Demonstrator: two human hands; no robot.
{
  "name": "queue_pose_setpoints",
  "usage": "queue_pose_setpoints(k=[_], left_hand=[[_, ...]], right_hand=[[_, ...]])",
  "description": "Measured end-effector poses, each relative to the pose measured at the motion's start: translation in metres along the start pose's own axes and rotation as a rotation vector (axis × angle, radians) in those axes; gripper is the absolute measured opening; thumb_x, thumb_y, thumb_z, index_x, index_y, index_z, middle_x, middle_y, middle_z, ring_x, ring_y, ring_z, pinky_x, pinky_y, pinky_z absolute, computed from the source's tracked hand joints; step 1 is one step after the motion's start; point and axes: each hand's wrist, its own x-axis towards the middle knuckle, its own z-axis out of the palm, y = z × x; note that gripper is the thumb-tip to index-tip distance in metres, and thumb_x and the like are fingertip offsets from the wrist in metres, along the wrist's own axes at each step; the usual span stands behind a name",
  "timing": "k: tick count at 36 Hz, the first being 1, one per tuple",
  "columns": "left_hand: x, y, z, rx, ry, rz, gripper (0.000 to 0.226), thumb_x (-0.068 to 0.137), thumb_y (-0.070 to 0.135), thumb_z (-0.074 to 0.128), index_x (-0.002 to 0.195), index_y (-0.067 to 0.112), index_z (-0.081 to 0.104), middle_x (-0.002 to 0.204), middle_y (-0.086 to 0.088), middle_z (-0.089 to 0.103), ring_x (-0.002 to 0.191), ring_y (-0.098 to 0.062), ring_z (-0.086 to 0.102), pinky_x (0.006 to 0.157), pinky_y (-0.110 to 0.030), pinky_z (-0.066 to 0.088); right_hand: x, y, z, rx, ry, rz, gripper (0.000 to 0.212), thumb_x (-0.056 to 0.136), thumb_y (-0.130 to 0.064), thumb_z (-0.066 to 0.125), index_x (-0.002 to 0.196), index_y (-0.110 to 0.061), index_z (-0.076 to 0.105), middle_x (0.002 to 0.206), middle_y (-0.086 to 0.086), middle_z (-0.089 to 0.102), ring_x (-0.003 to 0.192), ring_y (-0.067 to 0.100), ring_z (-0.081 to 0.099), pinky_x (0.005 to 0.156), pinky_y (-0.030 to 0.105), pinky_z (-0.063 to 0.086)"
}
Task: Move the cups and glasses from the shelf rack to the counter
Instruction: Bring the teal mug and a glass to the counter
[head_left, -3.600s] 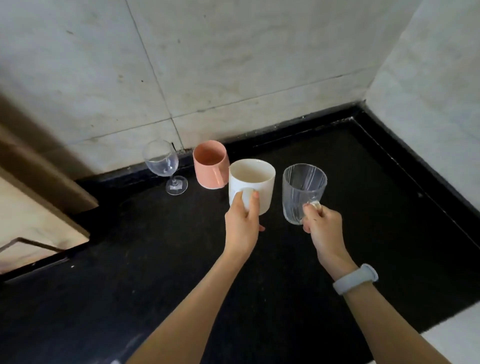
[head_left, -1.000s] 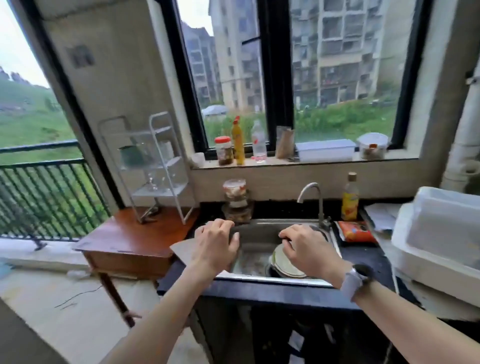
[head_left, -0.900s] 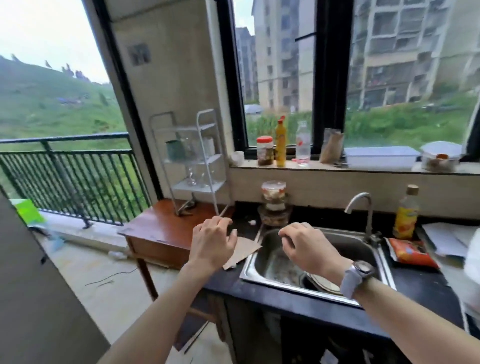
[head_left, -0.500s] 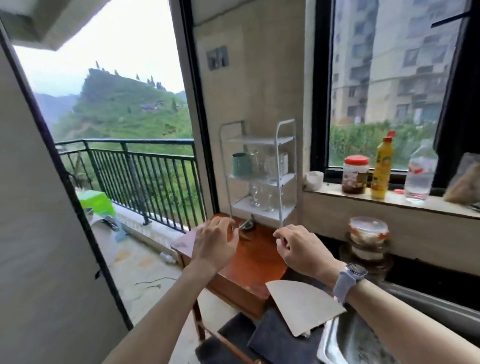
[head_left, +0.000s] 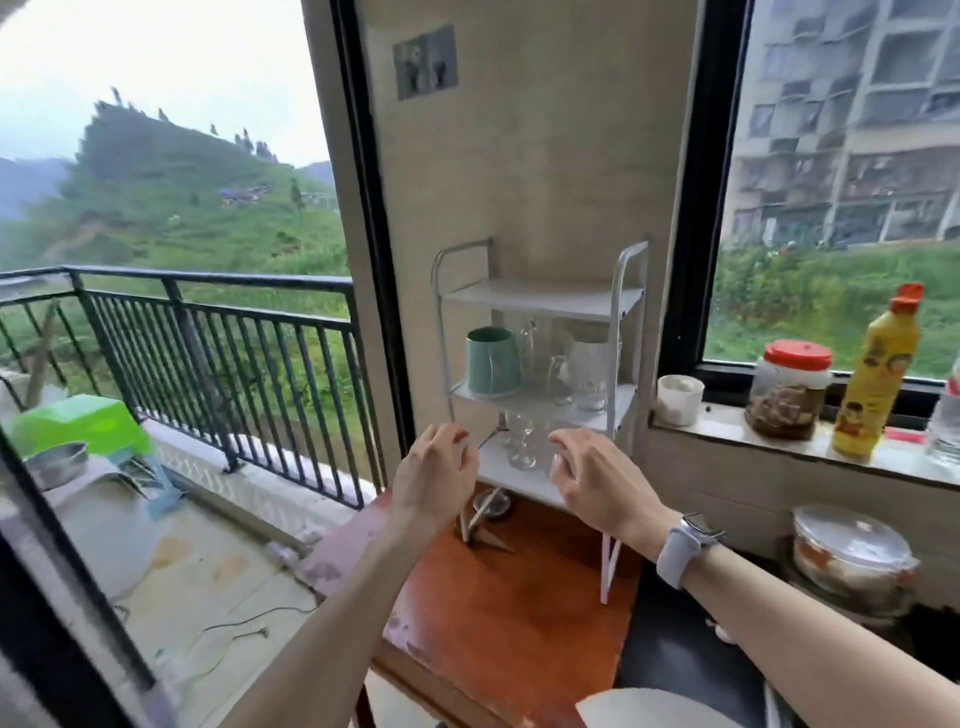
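Observation:
A white three-tier shelf rack (head_left: 621, 312) stands on a brown wooden table (head_left: 509, 613) against the wall. On its middle tier sit a green cup (head_left: 492, 359), a clear glass mug (head_left: 586, 375) and another clear glass (head_left: 530, 345) behind. Small clear glasses (head_left: 521, 446) stand on the bottom tier. My left hand (head_left: 434, 475) and my right hand (head_left: 592, 478) hover just in front of the bottom tier, fingers spread, holding nothing. A watch is on my right wrist.
A window sill to the right holds a small white cup (head_left: 679, 399), a red-lidded jar (head_left: 789, 389) and a yellow bottle (head_left: 875, 371). A lidded glass bowl (head_left: 852, 561) sits below on the black counter. A balcony with black railing (head_left: 208, 332) lies to the left.
I set the cups down on the counter, turned past the sink, and now face the rack closer up. Both empty hands have risen toward its bottom tier.

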Motion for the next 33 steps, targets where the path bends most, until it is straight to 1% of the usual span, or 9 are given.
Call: queue_pose_setpoints(k=[7,11,13,19,22,25,28,31,33], left_hand=[[0.089,-0.039,0.044,-0.215,-0.072,0.018,0.023,0.089,0.017,0.053,0.11,0.009,0.058,0.106,-0.009,0.063,0.097,-0.024,0.059,0.083,-0.032,0.046],[0.134,-0.051,0.064,-0.295,-0.125,-0.019,0.03,0.09,0.017,0.052,0.118,0.008,0.054,0.117,-0.011,0.059,0.104,-0.025,0.056,0.092,-0.036,0.046],[0.152,-0.054,0.075,-0.333,-0.153,-0.033,0.033,0.09,0.019,0.053,0.122,0.007,0.052,0.121,-0.012,0.058,0.107,-0.025,0.055,0.092,-0.034,0.045],[0.183,-0.058,0.105,-0.472,-0.134,-0.04,0.02,0.089,0.014,0.056,0.106,0.004,0.058,0.102,-0.007,0.059,0.09,-0.017,0.055,0.059,-0.005,0.042],[0.188,-0.055,0.112,-0.566,-0.085,-0.048,0.01,0.088,0.012,0.057,0.094,0.005,0.06,0.088,-0.002,0.059,0.076,-0.01,0.056,0.055,0.003,0.039],[0.193,-0.055,0.119,-0.622,-0.043,-0.079,0.006,0.086,0.015,0.061,0.087,0.01,0.063,0.081,0.001,0.061,0.071,-0.005,0.056,0.055,-0.003,0.042],[0.197,-0.058,0.123,-0.578,-0.002,-0.108,0.014,0.083,0.022,0.064,0.088,0.009,0.068,0.077,0.005,0.062,0.07,-0.008,0.057,0.06,-0.012,0.04],[0.2,-0.057,0.127,-0.598,-0.005,-0.128,0.01,0.081,0.023,0.066,0.081,0.013,0.065,0.069,0.008,0.06,0.066,-0.008,0.056,0.061,-0.019,0.046],[0.202,-0.053,0.131,-0.636,-0.04,-0.16,0.012,0.082,0.02,0.064,0.078,0.008,0.062,0.068,0.001,0.062,0.064,-0.013,0.056,0.063,-0.027,0.048]], right_hand=[[0.077,0.013,0.036,0.116,0.128,0.269,0.045,0.093,-0.019,0.042,0.134,-0.003,0.037,0.133,0.019,0.049,0.124,0.03,0.045,0.1,0.034,0.035],[0.113,0.024,0.048,0.219,0.203,0.444,0.026,0.091,-0.016,0.041,0.113,-0.004,0.046,0.124,0.022,0.053,0.105,0.029,0.05,0.086,0.035,0.038],[0.127,0.029,0.052,0.245,0.268,0.484,0.032,0.092,-0.016,0.041,0.12,-0.002,0.046,0.123,0.02,0.055,0.109,0.03,0.052,0.09,0.038,0.043],[0.16,0.041,0.064,0.319,0.368,0.514,0.025,0.094,-0.02,0.045,0.112,-0.006,0.054,0.109,0.014,0.066,0.092,0.023,0.06,0.085,0.04,0.05],[0.171,0.047,0.072,0.389,0.395,0.545,0.017,0.093,-0.018,0.046,0.103,-0.009,0.055,0.087,0.005,0.064,0.067,0.013,0.055,0.058,0.025,0.044],[0.181,0.055,0.08,0.431,0.394,0.554,0.02,0.091,-0.021,0.046,0.101,-0.007,0.056,0.077,0.001,0.055,0.06,0.01,0.047,0.051,0.024,0.033],[0.188,0.057,0.083,0.544,0.384,0.553,0.016,0.091,-0.021,0.047,0.092,-0.013,0.06,0.092,0.01,0.067,0.077,0.021,0.06,0.068,0.032,0.049],[0.192,0.059,0.084,0.613,0.397,0.535,0.021,0.093,-0.021,0.045,0.078,-0.022,0.06,0.079,0.0,0.069,0.074,0.007,0.063,0.06,0.007,0.045],[0.193,0.06,0.084,0.61,0.415,0.547,0.025,0.093,-0.019,0.044,0.076,-0.012,0.061,0.07,0.002,0.065,0.065,0.01,0.059,0.051,0.003,0.04]])
